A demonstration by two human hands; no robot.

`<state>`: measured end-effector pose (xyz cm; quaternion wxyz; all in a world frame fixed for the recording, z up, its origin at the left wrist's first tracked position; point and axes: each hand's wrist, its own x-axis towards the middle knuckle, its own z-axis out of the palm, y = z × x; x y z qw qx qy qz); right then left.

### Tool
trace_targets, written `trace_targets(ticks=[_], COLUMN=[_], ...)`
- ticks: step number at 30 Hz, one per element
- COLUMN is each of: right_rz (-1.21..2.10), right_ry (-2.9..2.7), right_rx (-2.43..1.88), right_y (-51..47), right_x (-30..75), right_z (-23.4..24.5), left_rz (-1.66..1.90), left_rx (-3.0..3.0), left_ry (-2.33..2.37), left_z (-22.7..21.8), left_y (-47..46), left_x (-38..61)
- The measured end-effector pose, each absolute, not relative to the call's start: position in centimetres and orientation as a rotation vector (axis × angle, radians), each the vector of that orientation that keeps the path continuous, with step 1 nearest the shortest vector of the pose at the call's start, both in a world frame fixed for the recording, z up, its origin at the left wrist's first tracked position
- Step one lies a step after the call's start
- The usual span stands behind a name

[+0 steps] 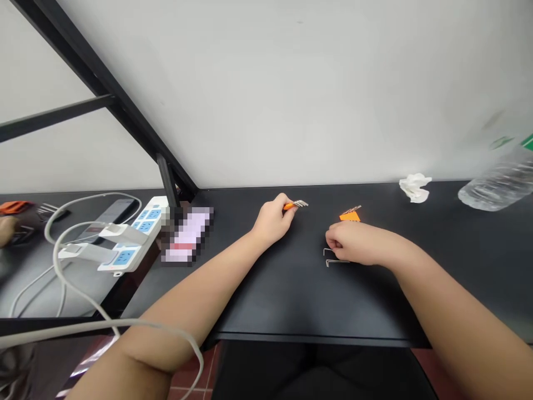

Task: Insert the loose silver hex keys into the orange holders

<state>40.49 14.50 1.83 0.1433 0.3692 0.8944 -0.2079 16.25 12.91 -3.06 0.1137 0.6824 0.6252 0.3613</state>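
My left hand [271,221] is closed on an orange hex key holder [288,206], most of it hidden by my fingers. Several silver hex key ends stick out of it to the right. Above the black tabletop, my right hand [353,242] pinches with curled fingers at a hex key [326,251] whose bent end shows left of the fingertips. A second L-shaped hex key [333,262] lies just nearer to me, partly under the hand. Beyond my right hand is another orange holder [350,216] with keys in it, its near side partly covered.
A crumpled white tissue [415,188] and a clear plastic bottle [497,180] lie at the back right. To the left are a blurred-out phone [187,235], a white power strip [137,236] with plugs, and looping cables. Another person's hand [7,229] shows at the far left edge.
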Motion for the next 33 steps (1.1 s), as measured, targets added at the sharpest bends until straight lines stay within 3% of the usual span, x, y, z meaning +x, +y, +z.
trace_targets(ticks=[7, 14, 20, 23, 33], right_rz=[-0.387, -0.943, -1.623, -1.543, -0.803], right_ry=[3.025, 3.557, 3.530, 3.580, 3.861], right_rx=[1.162, 1.215, 1.223, 1.210, 0.853], right_y=[15.2, 16.0, 15.0, 15.0, 14.8], right_x=[39.6, 39.4, 37.9, 37.4, 37.5], right_z=[-0.1, -0.1, -1.1, -1.3, -0.7], left_rz=[1.136, 1.132, 1.203, 1.215, 1.218], left_rx=[2.015, 2.071, 2.143, 2.175, 2.164], left_ry=[1.691, 1.559, 1.449, 1.445, 1.434], left_z=[-3.5, -3.3, -2.8, -2.9, -3.1], left_y=[12.9, 12.3, 11.8, 11.8, 11.9], left_x=[16.3, 16.9, 17.5, 17.5, 17.4])
